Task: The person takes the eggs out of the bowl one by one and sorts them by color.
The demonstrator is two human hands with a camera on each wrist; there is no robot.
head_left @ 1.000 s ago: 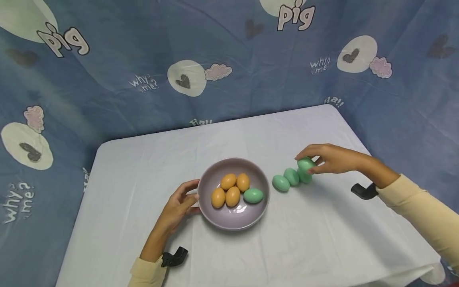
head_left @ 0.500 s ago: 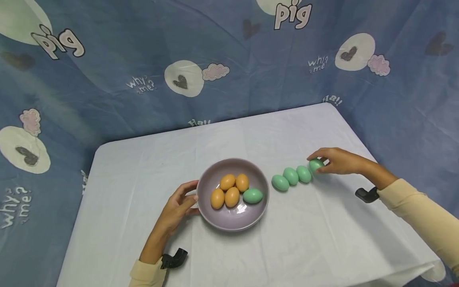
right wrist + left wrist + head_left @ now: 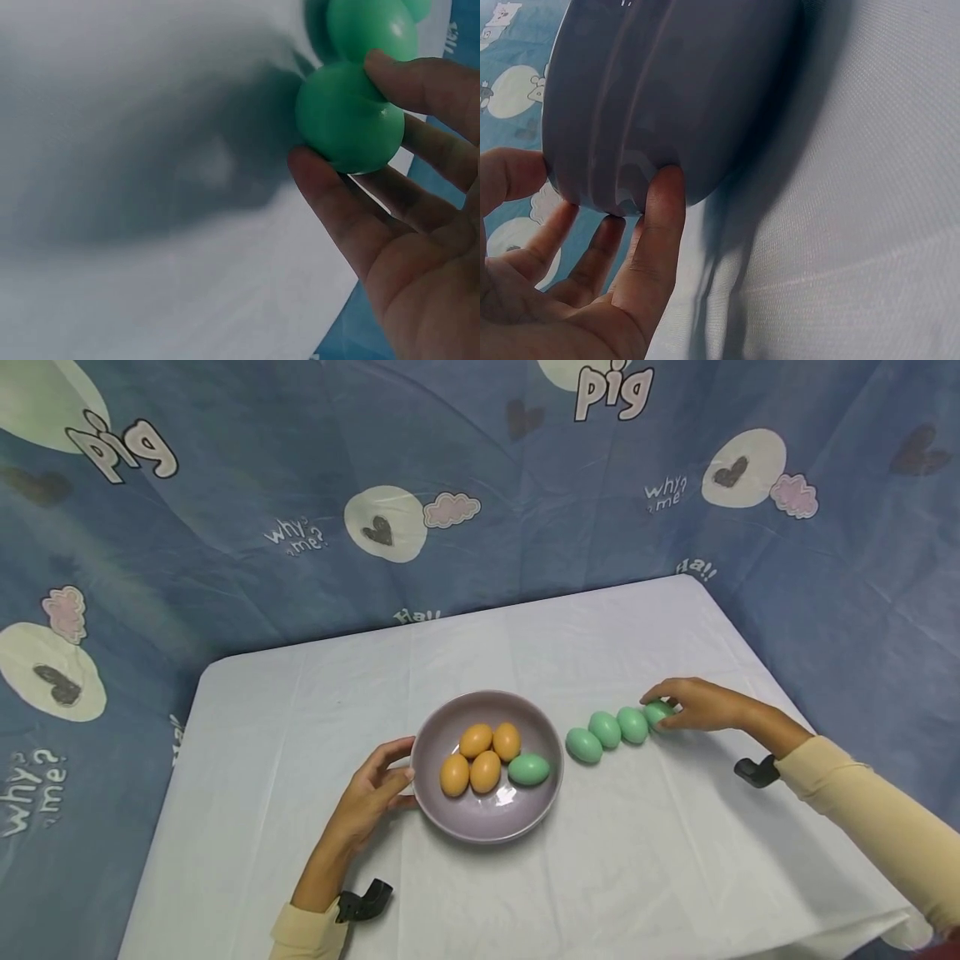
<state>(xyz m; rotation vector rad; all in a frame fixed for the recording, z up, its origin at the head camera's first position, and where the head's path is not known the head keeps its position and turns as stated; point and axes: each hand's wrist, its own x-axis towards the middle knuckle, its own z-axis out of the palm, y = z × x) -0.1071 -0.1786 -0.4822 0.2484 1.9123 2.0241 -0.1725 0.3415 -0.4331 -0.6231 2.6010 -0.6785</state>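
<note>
A purple-grey round bowl (image 3: 465,822) stands on the white-covered table. Inside it lie several orange eggs (image 3: 485,772) in a cluster, with one green egg (image 3: 528,769) at their right. My left hand (image 3: 372,792) holds the bowl's left side, its fingertips on the rim and outer wall, as the left wrist view also shows. To the bowl's right, several green eggs run in a slanting row, touching one another. At the row's far right end, my right hand (image 3: 697,704) holds a green egg (image 3: 349,120) between thumb and fingers, against the neighbouring green egg (image 3: 371,28).
A white cloth (image 3: 315,693) covers the table, its edge hanging at the front right. Behind and beside it hangs a blue printed curtain (image 3: 510,527). Black wrist mounts (image 3: 363,900) sit on both forearms.
My right hand has brought its green egg from above the row to the right and down, onto the row's right end. The left hand and the bowl stay put.
</note>
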